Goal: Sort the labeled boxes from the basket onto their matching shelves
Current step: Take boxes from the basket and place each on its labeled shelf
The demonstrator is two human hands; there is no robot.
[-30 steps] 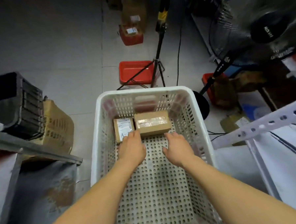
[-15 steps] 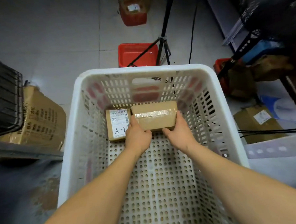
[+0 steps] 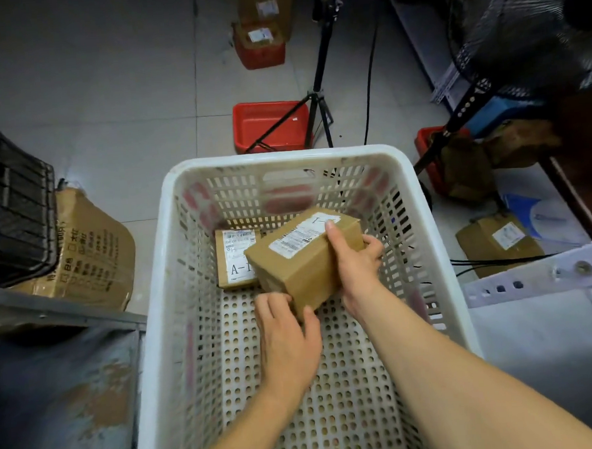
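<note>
Box [image 3: 300,268]: tilted, frame centre, right hand [image 3: 357,267] clamped on far end, left hand [image 3: 286,334] gripping near corner.
Basket [image 3: 159,265]: lower floor bare; A-labelled box [image 3: 233,258] flat against far wall.

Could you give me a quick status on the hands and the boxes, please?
Both hands, left hand and right hand, grip the lifted box. A-1 box lies in the basket. Nothing blocking.

Tilted box [image 3: 300,262] held inside basket [image 3: 436,237], second box [image 3: 236,258] laid flat behind-left; tray [image 3: 270,124] and tripod [image 3: 318,96] placed beyond basket.
</note>
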